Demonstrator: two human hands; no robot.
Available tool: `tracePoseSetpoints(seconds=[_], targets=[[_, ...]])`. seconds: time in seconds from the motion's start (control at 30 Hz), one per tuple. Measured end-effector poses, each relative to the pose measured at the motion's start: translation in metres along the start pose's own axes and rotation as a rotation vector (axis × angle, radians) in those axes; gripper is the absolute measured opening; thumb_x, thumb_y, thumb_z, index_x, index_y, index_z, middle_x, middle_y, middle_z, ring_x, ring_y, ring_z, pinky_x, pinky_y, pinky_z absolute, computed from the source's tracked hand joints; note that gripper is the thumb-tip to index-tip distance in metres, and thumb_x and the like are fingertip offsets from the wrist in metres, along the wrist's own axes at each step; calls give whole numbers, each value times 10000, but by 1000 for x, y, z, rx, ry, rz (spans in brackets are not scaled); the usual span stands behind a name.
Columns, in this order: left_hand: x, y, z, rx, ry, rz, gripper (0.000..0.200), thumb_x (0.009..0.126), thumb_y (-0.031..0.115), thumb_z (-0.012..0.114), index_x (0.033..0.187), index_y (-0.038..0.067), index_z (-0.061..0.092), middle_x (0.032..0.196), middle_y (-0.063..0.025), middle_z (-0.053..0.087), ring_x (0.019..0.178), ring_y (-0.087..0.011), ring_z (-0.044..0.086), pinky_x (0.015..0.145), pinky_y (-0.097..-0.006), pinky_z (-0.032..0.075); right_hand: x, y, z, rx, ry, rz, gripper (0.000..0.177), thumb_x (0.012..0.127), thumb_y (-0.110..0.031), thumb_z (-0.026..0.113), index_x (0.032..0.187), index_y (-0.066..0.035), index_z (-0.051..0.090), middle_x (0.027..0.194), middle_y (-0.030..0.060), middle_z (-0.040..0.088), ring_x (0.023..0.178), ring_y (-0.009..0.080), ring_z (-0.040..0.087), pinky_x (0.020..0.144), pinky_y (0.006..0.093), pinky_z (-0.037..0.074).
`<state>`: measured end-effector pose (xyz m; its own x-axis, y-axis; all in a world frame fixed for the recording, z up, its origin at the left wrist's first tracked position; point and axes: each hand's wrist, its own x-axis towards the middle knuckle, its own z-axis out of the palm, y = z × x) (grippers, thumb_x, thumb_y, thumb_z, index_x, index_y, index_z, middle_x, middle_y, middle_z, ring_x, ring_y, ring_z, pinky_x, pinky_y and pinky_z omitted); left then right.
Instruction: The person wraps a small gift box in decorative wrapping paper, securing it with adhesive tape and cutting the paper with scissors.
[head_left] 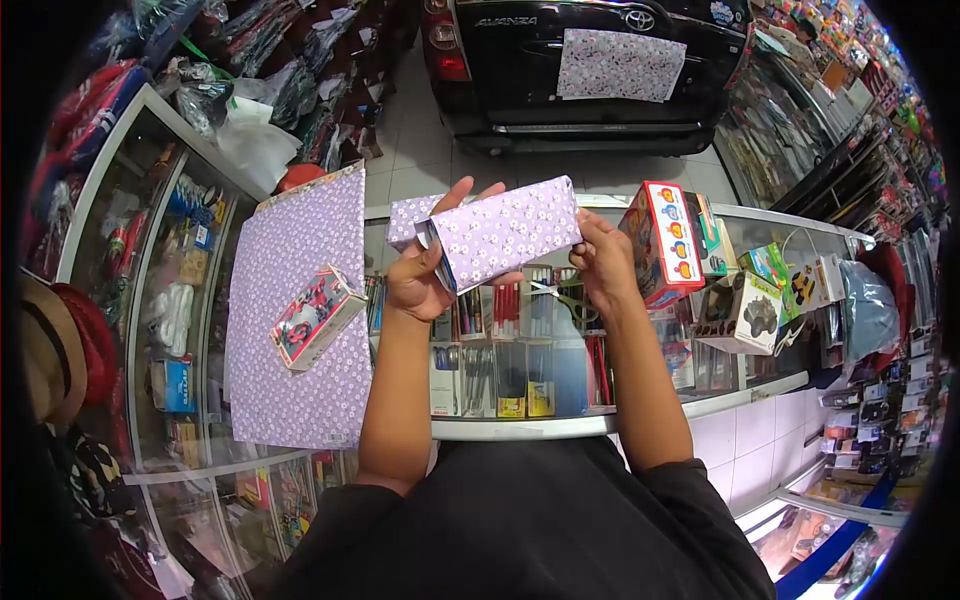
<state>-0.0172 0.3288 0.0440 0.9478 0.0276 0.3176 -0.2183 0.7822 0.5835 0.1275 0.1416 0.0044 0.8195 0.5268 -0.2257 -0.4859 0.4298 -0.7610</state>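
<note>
A box wrapped in purple floral paper [508, 228] is held up over the glass counter. My left hand [425, 275] grips its left end, where the paper stands partly open and a dark side shows. At the right end, the fingers of my right hand [604, 252] pinch the wrapped box's edge. Behind my left hand lies another purple floral piece [408, 218], partly hidden. To the left, a large sheet of the same paper [290, 240] is spread out with a small toy box [317, 318] on it. Scissors [562, 293] lie below the held box.
The glass counter [520, 430] holds pens and bottles of glue-like stuff inside. On its right stand a red-edged box [668, 245] and a box with a toy vehicle picture [745, 318]. Beyond is a black car [500, 70]. Glass cases stand at left.
</note>
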Motion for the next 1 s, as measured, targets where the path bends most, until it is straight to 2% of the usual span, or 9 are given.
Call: tracePoseSetpoints(seconds=[0.03, 0.17, 0.27, 0.33, 0.43, 0.57, 0.63, 0.97, 1.0], targets=[[-1, -1, -6, -26, -21, 11, 760, 878, 236, 698, 1522, 134, 309, 1603, -208, 149, 1428, -440, 278, 957, -719, 439, -1, -2, 2, -51, 27, -40, 200, 932, -112, 644, 1093, 7, 639, 762, -15, 601, 578, 39, 492, 487, 182, 378], [-4, 2, -17, 2, -28, 19, 681, 885, 222, 689, 1481, 130, 373, 1594, -206, 183, 1412, -434, 313, 939, -698, 476, -3, -3, 4, -148, 17, -56, 297, 951, -192, 665, 1179, -7, 620, 775, -27, 602, 603, 39, 524, 510, 180, 385], [-6, 7, -20, 7, 2, 7, 598, 889, 180, 681, 1428, 119, 430, 1581, -207, 223, 1387, -430, 361, 924, -680, 503, -4, -3, 5, -238, 31, -81, 303, 957, -229, 664, 1163, -9, 631, 774, -25, 607, 616, 38, 542, 502, 177, 379], [-9, 10, -26, 36, 77, -31, 541, 900, 153, 661, 1398, 110, 452, 1570, -207, 254, 1362, -428, 399, 902, -687, 513, -7, -7, 8, -337, 41, -109, 280, 960, -254, 660, 1099, -10, 662, 741, -21, 611, 582, 43, 541, 492, 175, 378], [-9, 10, -31, 15, 72, -31, 487, 900, 77, 629, 1363, 121, 485, 1554, -207, 294, 1341, -431, 429, 877, -687, 528, -3, -5, 3, -382, 55, -141, 236, 960, -230, 654, 1022, -6, 692, 703, -13, 613, 523, 57, 553, 445, 187, 369], [-11, 8, -32, -12, 131, -42, 494, 861, -33, 587, 1314, 157, 532, 1544, -194, 324, 1336, -436, 435, 857, -684, 540, -2, -5, 6, -393, 144, -143, 252, 980, -247, 628, 1032, -11, 698, 651, -15, 593, 481, 52, 517, 441, 188, 354], [-10, 7, -30, -61, 208, -52, 572, 797, -122, 550, 1275, 192, 568, 1544, -177, 335, 1333, -439, 437, 848, -678, 551, -4, -4, 9, -386, 150, -259, 259, 985, -240, 617, 1073, -12, 701, 659, -20, 596, 474, 51, 521, 429, 192, 352], [-5, 1, -29, -38, 227, -34, 505, 779, -173, 502, 1144, 164, 589, 1497, -160, 399, 1321, -430, 451, 834, -679, 560, -4, -1, 8, -489, 131, -409, 290, 977, -250, 632, 1124, -15, 715, 676, -21, 609, 486, 60, 544, 431, 197, 334], [-5, 0, -29, -28, 228, -26, 489, 783, -170, 504, 1138, 156, 584, 1497, -162, 398, 1318, -429, 455, 827, -674, 565, -6, -4, 11, -505, 148, -408, 287, 978, -222, 623, 1142, -2, 706, 684, -10, 613, 508, 58, 535, 453, 209, 388]])
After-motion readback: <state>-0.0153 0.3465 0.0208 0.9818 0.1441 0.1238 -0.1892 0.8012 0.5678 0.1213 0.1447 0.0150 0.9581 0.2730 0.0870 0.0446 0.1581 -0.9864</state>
